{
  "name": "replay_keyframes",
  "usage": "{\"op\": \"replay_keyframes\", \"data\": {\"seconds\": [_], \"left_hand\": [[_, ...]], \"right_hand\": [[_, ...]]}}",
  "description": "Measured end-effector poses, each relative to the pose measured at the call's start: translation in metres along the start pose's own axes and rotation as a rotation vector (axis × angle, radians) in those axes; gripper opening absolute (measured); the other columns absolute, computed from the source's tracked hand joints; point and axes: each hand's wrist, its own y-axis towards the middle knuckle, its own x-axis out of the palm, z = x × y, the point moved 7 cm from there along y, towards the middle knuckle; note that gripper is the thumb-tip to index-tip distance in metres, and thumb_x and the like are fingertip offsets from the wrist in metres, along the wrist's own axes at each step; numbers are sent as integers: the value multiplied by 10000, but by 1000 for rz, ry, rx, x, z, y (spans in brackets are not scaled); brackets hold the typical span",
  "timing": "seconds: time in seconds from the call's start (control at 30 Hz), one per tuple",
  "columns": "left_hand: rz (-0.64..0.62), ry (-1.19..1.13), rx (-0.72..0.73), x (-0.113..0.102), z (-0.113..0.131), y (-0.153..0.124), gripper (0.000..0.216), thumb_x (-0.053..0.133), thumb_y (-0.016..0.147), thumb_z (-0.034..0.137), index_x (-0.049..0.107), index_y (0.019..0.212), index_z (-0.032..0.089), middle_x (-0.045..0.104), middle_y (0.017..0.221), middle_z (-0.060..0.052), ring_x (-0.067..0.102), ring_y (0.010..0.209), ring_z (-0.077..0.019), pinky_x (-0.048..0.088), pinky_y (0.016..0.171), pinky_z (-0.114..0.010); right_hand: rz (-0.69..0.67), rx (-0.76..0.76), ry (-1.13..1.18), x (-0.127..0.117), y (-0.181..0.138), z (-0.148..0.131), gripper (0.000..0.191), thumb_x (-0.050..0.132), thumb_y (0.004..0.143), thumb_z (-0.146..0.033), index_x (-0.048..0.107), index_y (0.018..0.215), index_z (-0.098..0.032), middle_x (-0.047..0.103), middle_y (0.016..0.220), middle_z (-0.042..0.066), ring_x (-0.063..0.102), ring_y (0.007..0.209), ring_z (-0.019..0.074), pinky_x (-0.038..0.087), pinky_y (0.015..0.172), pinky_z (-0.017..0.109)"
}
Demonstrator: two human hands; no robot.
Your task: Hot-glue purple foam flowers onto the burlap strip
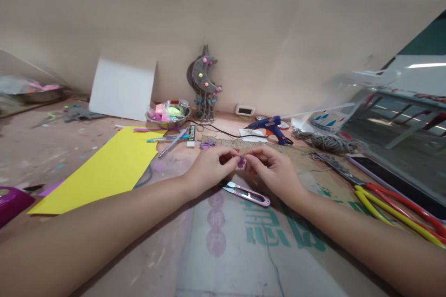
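My left hand [209, 167] and my right hand [272, 167] meet at the middle of the table, fingertips pinched together on a small purple paper piece [241, 162]. Both hands rest on a printed cardboard sheet [244, 236]. Pink thread snips [247, 193] lie just in front of the hands. Behind the fingers lies a strip of brown cardboard [223, 141] with more purple bits [208, 144] on it.
A yellow paper sheet [104, 167] lies at left. Pens [170, 140], a metal bowl of coloured bits [168, 115], a grey moon ornament [204, 81], a blue glue gun [270, 127] with black cord stand behind. Twine [322, 140], red and yellow sticks [400, 211] lie right.
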Motion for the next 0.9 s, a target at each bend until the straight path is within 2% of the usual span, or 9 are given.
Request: {"op": "replay_keyframes", "data": {"seconds": [0.33,0.47,0.77,0.9], "left_hand": [[33,-33,-36,-2,0,0,214,458,804,261,643,817,156,659,773,-15,587,727,-135,429,658,-221],[36,-25,-32,-3,1,0,201,464,797,258,640,814,161,655,765,-9,586,725,-136,429,651,-220],[40,-28,-11,-3,0,0,212,455,809,259,644,826,166,654,763,-3,584,719,-128,427,655,-218],[34,-32,5,-3,3,-1,215,453,813,258,645,823,161,655,755,-6,584,709,-125,428,650,-217]], "right_hand": [[-133,57,71,9,0,3,246,498,827,-335,552,1017,-188,583,565,-33,554,522,111,429,512,215],[-170,60,91,12,-1,3,287,496,827,-327,516,1075,-183,597,585,-24,564,530,120,446,524,228],[-206,61,238,15,-1,6,263,423,871,-355,496,1051,-179,602,642,0,575,574,122,457,541,237],[-207,99,270,16,0,8,235,466,852,-352,489,1001,-172,608,618,-6,566,552,116,451,525,231]]}}
